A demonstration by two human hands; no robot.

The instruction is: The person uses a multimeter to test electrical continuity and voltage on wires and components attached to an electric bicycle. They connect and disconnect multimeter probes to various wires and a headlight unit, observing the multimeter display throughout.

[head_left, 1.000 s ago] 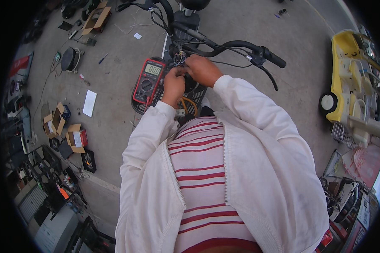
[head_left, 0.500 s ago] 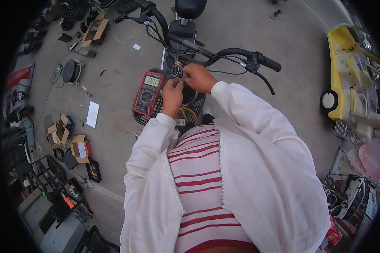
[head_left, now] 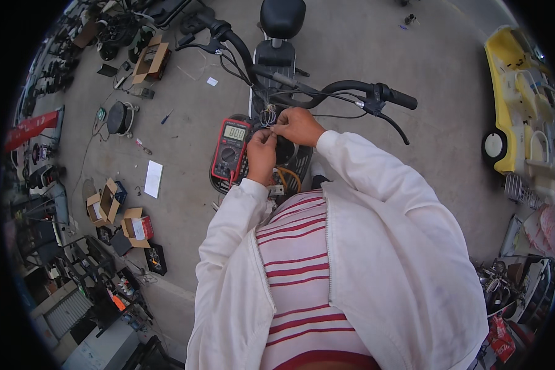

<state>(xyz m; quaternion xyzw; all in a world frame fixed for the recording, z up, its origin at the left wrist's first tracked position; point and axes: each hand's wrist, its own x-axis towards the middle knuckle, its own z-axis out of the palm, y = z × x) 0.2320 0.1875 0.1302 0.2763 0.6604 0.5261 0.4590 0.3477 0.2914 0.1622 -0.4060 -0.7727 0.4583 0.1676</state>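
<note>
Both my hands meet at a bundle of thin wires (head_left: 267, 115) below the handlebar (head_left: 317, 94) of an electric bike. My left hand (head_left: 262, 154) pinches something fine, likely a wire end, between thumb and finger. Touching it from the right, my right hand (head_left: 299, 126) has its fingertips pressed together at the same spot. The tiny piece between them is too small to make out fully. Beside my left hand a red and grey multimeter (head_left: 230, 151) with a lit display rests on the black basket (head_left: 301, 161). Yellow-orange cables (head_left: 290, 177) lie in the basket.
The bike's black seat (head_left: 282, 18) stands beyond the handlebar. On the floor at left are open cardboard boxes (head_left: 151, 58), a white sheet (head_left: 153, 179), a screwdriver (head_left: 167, 116) and a round stool (head_left: 121, 118). A yellow vehicle body (head_left: 505, 98) is at right.
The whole view has shifted, so the bike and floor things sit slightly lower and further right. My hands stay together at the wires, fingers still pinched.
</note>
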